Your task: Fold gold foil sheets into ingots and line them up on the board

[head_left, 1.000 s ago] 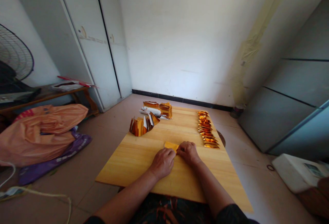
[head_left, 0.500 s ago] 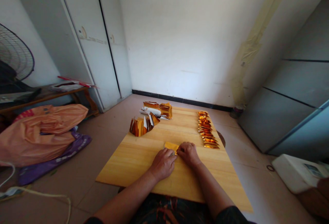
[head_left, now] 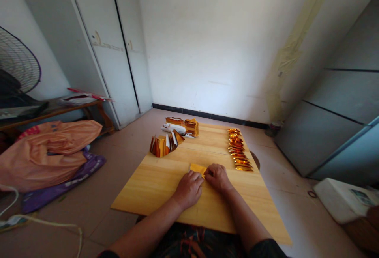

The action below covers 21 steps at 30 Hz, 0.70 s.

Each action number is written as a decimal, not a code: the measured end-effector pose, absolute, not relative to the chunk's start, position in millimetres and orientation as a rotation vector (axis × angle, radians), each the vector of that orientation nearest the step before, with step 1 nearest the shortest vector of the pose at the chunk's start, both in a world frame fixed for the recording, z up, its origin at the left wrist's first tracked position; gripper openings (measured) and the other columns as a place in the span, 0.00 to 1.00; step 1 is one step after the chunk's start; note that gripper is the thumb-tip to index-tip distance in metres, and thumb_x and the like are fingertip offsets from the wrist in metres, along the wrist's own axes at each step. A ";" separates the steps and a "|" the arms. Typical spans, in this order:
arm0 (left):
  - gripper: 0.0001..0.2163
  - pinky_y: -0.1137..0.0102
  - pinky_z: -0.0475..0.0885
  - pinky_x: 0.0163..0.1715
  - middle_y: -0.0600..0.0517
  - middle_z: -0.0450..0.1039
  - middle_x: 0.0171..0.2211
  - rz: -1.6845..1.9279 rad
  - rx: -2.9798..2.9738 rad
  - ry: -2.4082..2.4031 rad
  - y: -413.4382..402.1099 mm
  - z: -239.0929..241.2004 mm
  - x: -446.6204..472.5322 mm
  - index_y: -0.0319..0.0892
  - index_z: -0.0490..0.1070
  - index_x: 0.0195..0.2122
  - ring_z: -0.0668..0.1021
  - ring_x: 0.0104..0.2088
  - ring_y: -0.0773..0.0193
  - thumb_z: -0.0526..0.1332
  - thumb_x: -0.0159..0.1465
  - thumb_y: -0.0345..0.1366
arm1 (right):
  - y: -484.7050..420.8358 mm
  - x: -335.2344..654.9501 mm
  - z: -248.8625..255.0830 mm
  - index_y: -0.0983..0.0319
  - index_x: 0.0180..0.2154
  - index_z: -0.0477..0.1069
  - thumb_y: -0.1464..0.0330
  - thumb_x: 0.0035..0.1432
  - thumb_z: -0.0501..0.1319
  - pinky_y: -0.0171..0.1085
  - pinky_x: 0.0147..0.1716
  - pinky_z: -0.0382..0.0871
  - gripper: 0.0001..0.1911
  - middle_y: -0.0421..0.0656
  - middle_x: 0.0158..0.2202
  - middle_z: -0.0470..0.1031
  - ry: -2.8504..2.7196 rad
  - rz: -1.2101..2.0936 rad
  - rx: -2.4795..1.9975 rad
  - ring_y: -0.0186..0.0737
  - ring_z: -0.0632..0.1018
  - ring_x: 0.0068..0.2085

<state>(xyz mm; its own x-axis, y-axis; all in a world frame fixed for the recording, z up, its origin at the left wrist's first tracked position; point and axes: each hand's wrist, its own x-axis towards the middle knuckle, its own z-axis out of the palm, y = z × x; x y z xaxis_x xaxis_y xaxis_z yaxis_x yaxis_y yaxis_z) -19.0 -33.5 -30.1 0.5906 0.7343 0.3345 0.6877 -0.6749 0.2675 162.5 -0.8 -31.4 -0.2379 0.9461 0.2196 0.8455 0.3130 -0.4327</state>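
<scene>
A small sheet of gold paper (head_left: pixel 197 167) lies on the wooden board (head_left: pixel 154 183) in front of me. My left hand (head_left: pixel 188 189) presses on its near left part with fingers curled down. Beside it, my right hand (head_left: pixel 217 176) pinches the paper's right edge, fingers bent. The two hands touch each other over the paper, which they mostly cover.
A row of several folded gold pieces (head_left: pixel 238 150) runs along the board's right side. Gold paper stacks (head_left: pixel 164 144) and a bundle (head_left: pixel 181 126) sit at the far left. Orange bags (head_left: pixel 47 151) lie on the floor left, a white box (head_left: pixel 343 199) right.
Both hands stayed on the gold paper and shifted only slightly; the fingers worked the paper's near edge. The view drifted a little.
</scene>
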 end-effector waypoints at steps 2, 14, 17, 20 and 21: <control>0.09 0.63 0.66 0.46 0.48 0.69 0.40 0.635 2.702 1.222 -33.8 -30.2 -18.7 0.42 0.70 0.39 0.68 0.43 0.59 0.55 0.58 0.29 | 0.1 163.6 -30.2 0.60 0.28 0.73 0.68 0.50 0.61 0.34 0.39 0.57 0.03 0.39 0.30 0.74 -2.162 0.346 -1.588 0.35 0.72 0.35; 0.05 0.66 0.67 0.41 0.49 0.70 0.36 0.693 2.726 1.282 -31.2 -32.9 -14.3 0.43 0.72 0.32 0.70 0.40 0.60 0.57 0.60 0.31 | 0.7 167.0 -29.5 0.60 0.30 0.74 0.77 0.51 0.55 0.33 0.41 0.60 0.11 0.39 0.33 0.75 -2.129 0.353 -1.518 0.34 0.73 0.37; 0.06 0.67 0.67 0.38 0.50 0.70 0.33 0.687 2.726 1.360 -23.1 -33.8 -16.4 0.42 0.71 0.28 0.70 0.38 0.61 0.57 0.61 0.31 | -4.1 166.3 -27.8 0.60 0.31 0.75 0.78 0.53 0.53 0.34 0.40 0.60 0.13 0.41 0.34 0.75 -2.188 0.298 -1.473 0.35 0.73 0.38; 0.06 0.67 0.67 0.38 0.50 0.70 0.33 0.684 2.731 1.436 -14.0 -33.2 -24.8 0.42 0.71 0.28 0.70 0.37 0.62 0.57 0.61 0.30 | -12.4 161.2 -24.8 0.58 0.33 0.76 0.75 0.57 0.54 0.35 0.40 0.59 0.12 0.42 0.35 0.75 -2.259 0.225 -1.504 0.37 0.72 0.39; 0.06 0.66 0.66 0.38 0.50 0.70 0.34 0.688 2.737 1.453 -11.4 -32.8 -28.0 0.42 0.71 0.28 0.70 0.38 0.61 0.57 0.61 0.30 | -15.7 158.2 -23.6 0.57 0.33 0.76 0.73 0.58 0.55 0.36 0.40 0.58 0.12 0.42 0.35 0.74 -2.282 0.195 -1.519 0.38 0.71 0.40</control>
<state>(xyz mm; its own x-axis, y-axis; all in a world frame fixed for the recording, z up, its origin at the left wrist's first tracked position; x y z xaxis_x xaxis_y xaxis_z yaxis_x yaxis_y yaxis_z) -28.0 -11.4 -32.8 0.4872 0.7819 0.3889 0.7961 -0.5807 0.1702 158.2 -15.7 -23.6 -0.3362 0.9099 0.2430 0.8556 0.4029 -0.3250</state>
